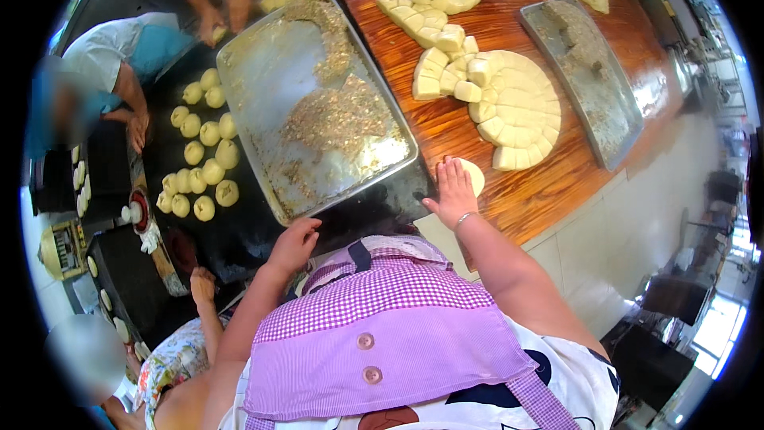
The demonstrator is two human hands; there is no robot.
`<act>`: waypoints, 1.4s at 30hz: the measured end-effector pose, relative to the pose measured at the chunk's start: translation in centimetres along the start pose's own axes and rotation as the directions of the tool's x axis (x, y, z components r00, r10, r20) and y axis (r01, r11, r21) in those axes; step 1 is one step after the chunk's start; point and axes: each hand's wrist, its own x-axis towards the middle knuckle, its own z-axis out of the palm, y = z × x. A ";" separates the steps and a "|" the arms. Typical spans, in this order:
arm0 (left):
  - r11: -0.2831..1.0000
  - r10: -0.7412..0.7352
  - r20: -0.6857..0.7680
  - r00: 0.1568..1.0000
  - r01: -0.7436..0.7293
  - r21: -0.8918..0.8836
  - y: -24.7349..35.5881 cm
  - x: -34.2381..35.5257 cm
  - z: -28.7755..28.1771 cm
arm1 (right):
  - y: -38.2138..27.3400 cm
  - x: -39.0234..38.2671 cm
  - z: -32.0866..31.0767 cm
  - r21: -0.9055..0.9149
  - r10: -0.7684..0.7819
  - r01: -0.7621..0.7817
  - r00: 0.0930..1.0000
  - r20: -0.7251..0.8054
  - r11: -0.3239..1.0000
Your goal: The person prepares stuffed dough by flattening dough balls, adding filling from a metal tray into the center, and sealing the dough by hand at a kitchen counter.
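Observation:
My right hand (454, 193) lies flat with fingers stretched over a round, flattened dough piece (475, 178) at the near edge of the wooden table. Only the disc's right part shows past the fingers. Beside the near corner of a large metal tray (270, 205), my left hand (294, 247) has its fingers curled in; whatever they may hold is hidden. Crumbly brown filling (338, 115) is heaped in that tray. Beyond my right hand sits a big slab of pale dough (521, 103) cut into chunks, with several loose dough chunks (446, 72) at its left.
Several round dough balls (211, 172) stand on the dark surface left of the tray. A second metal tray (625, 127) with filling lies at the right of the wooden table (541, 203). Co-workers' hands (137, 127) are busy at the left and far side.

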 end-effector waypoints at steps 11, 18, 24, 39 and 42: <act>0.996 0.086 -0.040 0.995 -0.088 -0.029 -2.9 0.5 0.7 | 2.1 -3.4 1.5 0.237 0.166 -0.097 0.941 -0.293 0.967; 0.993 0.008 0.034 0.999 -0.004 -0.121 -3.7 2.5 0.5 | 3.5 -0.9 3.1 0.975 0.854 -0.221 0.511 0.094 0.025; 0.817 -0.032 -0.061 0.998 -0.009 -0.577 -3.3 4.9 0.3 | 3.3 0.0 1.5 0.774 0.687 -0.371 0.718 -0.110 0.513; -0.470 0.104 0.252 0.962 0.271 -0.840 5.4 1.9 -2.2 | -15.3 1.9 -9.0 0.962 -0.204 0.121 0.976 -0.072 0.244; -0.548 0.035 0.186 0.982 0.175 -0.818 4.3 0.4 -2.8 | -10.1 7.1 -2.9 0.945 0.116 0.005 0.992 -0.045 0.327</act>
